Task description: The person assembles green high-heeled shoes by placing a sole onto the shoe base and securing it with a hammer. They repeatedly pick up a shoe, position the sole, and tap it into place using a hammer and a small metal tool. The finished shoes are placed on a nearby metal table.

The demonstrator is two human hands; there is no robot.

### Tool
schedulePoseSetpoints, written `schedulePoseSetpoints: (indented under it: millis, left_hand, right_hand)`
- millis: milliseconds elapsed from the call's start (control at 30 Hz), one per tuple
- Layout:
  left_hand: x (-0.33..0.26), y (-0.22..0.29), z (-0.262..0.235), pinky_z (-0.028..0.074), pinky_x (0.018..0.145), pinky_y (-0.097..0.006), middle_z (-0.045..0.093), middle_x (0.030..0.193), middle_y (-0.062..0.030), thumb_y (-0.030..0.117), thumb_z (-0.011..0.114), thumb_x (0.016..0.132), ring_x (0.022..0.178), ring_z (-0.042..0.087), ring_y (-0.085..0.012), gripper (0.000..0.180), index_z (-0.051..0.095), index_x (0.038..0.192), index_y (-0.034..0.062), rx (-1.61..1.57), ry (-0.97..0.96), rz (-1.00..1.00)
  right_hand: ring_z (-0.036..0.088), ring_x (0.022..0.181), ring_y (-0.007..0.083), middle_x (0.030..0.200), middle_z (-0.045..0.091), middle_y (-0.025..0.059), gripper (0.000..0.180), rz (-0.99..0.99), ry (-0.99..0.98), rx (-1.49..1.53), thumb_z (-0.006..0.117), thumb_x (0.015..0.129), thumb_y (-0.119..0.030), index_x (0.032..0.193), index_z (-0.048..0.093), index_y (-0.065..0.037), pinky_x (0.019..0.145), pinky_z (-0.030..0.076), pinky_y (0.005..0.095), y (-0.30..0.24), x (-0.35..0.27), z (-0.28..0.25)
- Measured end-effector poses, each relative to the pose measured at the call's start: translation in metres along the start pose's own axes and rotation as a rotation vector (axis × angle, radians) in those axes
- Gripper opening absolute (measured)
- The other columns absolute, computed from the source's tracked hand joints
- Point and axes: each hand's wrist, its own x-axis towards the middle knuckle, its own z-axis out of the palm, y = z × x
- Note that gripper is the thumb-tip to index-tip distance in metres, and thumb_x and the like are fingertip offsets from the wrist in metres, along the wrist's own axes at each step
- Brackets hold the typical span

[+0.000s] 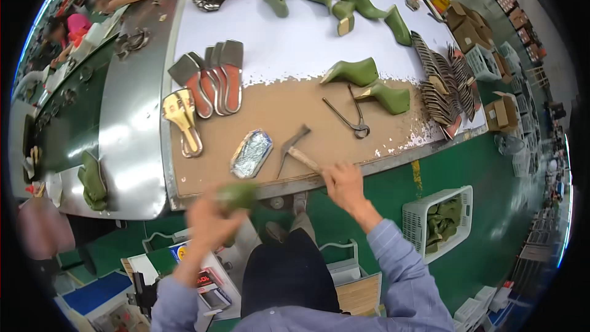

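Note:
Blurred by motion, my left hand point(208, 218) is closed around a green shoe last point(238, 196) just off the table's near edge. My right hand point(345, 184) grips the wooden handle of a hammer point(303, 158), whose metal head rests on the brown tabletop. Left of the hammer lies a foil-covered oblong block point(251, 155). Beyond it are open pincers point(357, 129) beside two more green lasts point(355, 72). Red insoles with grey ends point(230, 74) and gold-coloured insoles point(180, 110) lie at the table's left side.
White covering point(270, 43) spans the table's far half, with several green lasts point(362, 5) on it. Stacked dark shoe pieces point(439, 86) line its right edge. A white basket of lasts point(416, 214) stands on the floor at right; a metal-topped bench point(132, 123) adjoins at left, with people beyond.

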Motion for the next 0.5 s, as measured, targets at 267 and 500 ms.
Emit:
schedulePoseSetpoints:
  millis: [267,500]
  left_hand:
    - [0.025,-0.244,-0.104,0.049,0.086,-0.031,0.067,0.108,-0.0066,0.020,0.084,0.084,0.095,0.060,-0.0163,0.043,0.063,0.115,0.0002,-0.276,0.969,-0.227]
    - [0.054,-0.263,-0.118,0.046,0.097,-0.039,0.064,0.119,-0.0181,0.026,0.083,0.082,0.111,0.059,-0.0329,0.057,0.061,0.126,-0.0011,0.735,1.140,-0.220]
  right_hand:
    - [0.045,0.134,0.0388,0.143,0.050,0.0195,0.090,0.224,0.064,-0.456,0.083,0.074,-0.035,0.150,0.041,-0.014,0.114,0.035,0.0508,0.198,0.138,-0.049]
    - [0.049,0.128,0.0390,0.138,0.056,0.0154,0.075,0.338,-0.140,-0.493,0.074,0.085,-0.042,0.145,0.043,-0.010,0.105,0.039,0.0593,0.244,0.171,-0.049]
